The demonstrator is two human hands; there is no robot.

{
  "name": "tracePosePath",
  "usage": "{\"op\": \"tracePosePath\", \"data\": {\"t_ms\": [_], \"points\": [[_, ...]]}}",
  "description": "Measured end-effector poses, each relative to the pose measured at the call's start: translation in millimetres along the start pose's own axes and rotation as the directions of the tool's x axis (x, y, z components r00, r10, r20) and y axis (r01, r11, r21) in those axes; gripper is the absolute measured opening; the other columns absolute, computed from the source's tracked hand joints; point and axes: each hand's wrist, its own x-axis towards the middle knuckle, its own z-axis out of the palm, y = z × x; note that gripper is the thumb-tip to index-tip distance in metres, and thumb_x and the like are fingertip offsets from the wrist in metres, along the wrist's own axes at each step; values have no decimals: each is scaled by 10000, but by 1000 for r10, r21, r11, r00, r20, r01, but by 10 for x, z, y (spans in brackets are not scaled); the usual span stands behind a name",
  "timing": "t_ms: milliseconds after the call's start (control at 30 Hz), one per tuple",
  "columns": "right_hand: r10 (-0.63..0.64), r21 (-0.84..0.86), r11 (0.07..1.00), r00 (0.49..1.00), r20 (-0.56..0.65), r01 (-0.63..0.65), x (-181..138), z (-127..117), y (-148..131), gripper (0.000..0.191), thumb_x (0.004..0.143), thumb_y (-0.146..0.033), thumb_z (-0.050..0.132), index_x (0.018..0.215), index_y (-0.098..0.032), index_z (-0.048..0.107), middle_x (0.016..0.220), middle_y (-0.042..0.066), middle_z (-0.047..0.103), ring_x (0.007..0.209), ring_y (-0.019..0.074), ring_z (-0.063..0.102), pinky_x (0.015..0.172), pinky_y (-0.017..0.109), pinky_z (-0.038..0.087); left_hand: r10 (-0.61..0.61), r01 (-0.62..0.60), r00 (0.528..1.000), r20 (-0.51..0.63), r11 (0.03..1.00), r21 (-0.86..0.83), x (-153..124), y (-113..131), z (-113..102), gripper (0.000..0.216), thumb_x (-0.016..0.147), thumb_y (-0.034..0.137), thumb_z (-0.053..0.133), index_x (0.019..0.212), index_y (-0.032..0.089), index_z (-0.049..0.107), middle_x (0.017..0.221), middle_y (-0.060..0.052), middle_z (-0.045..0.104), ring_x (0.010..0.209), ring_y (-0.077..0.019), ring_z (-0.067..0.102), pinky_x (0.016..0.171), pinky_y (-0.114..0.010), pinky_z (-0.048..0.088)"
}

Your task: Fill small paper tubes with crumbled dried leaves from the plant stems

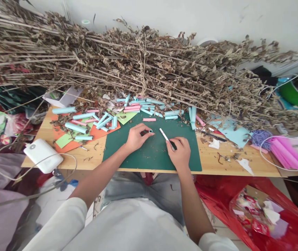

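My left hand point(136, 137) rests on the green cutting mat point(138, 153) and pinches a small light-blue paper ring point(150, 131) between its fingertips. My right hand point(180, 152) lies on the same mat to the right, closed around a slim white knife-like tool point(165, 136) whose tip points up and left toward the ring. A short pink paper roll point(149, 119) lies on the mat just beyond both hands. Several blue and pink paper rolls point(104, 120) are scattered along the mat's far edge.
A big bundle of dry leafy branches point(143, 66) covers the back of the wooden table point(86, 158). A white box with a cable point(43, 155) sits at the left, orange and green paper sheets point(67, 139) beside it, pink rolls point(284, 150) at right, a red bag point(256, 212) below.
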Motion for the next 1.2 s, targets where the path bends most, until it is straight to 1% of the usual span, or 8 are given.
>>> {"op": "tracePosePath", "data": {"t_ms": [200, 400, 633, 767, 867, 967, 1100, 1200], "points": [[8, 6, 1000, 1000, 1, -8, 0, -1, -6, 144, 877, -321, 639, 845, -196, 702, 881, 64, 640, 855, 194, 582, 796, 328, 488, 23, -23, 1000, -11, 1000, 10, -3, -20, 5, 179, 821, 355, 727, 799, 181, 690, 762, -23, 650, 659, -121, 582, 598, -239, 478], [25, 28, 999, 1000, 5, -25, 2, 5, -6, 150, 885, -318, 622, 841, -197, 700, 872, 65, 639, 855, 195, 582, 797, 331, 487, 38, -39, 999, -12, 999, -9, -13, -21, -4, 152, 851, 346, 689, 892, 205, 729, 844, -52, 686, 733, -146, 612, 654, -263, 493], [25, 27, 999, 999, 20, -25, -1, 6, -3, 155, 890, -323, 608, 836, -206, 696, 874, 66, 639, 861, 200, 584, 804, 344, 484, -67, 67, 998, -11, 997, -30, -13, 22, -9, 154, 815, 354, 720, 892, 226, 760, 849, -59, 701, 732, -160, 616, 669, -271, 490], [21, 24, 1000, 1000, 10, -21, 10, 0, -12, 159, 892, -316, 608, 828, -200, 697, 866, 64, 642, 854, 196, 587, 792, 332, 483, -211, 202, 977, -40, 967, -156, -8, 60, -8, 242, 803, 376, 728, 978, 212, 757, 898, -66, 723, 773, -171, 654, 709, -279, 529], [10, 25, 1000, 1000, 1, -10, 17, -3, -13, 161, 894, -302, 607, 827, -188, 699, 849, 67, 645, 839, 194, 582, 786, 328, 481, -401, 351, 916, -13, 817, -457, 43, 92, -50, 405, 788, 396, 741, 1134, 194, 683, 898, -51, 730, 793, -171, 687, 722, -290, 580], [3, 31, 1000, 1000, 4, -3, 17, -4, -6, 165, 897, -299, 599, 826, -188, 699, 848, 68, 645, 838, 195, 574, 792, 331, 475, -570, 445, 818, 80, 538, -716, 129, 137, -138, 511, 765, 331, 776, 1222, 201, 586, 873, -26, 728, 754, -138, 706, 677, -252, 606], [13, 35, 999, 1000, 26, -13, 12, -4, -7, 163, 899, -301, 589, 830, -201, 697, 857, 64, 645, 845, 198, 575, 813, 345, 473, -713, 490, 674, 192, 237, -839, 206, 209, -234, 156, 856, 207, 682, 992, 145, 638, 823, -29, 716, 688, -75, 695, 574, -104, 558], [14, 31, 999, 1000, 25, -15, 6, 7, -5, 159, 898, -299, 590, 832, -201, 697, 856, 65, 645, 844, 199, 581, 802, 346, 480, -736, 475, 635, 235, 132, -870, 203, 242, -238, 55, 899, 162, 622, 896, 123, 661, 797, -28, 704, 685, -52, 686, 591, -66, 554]]}}
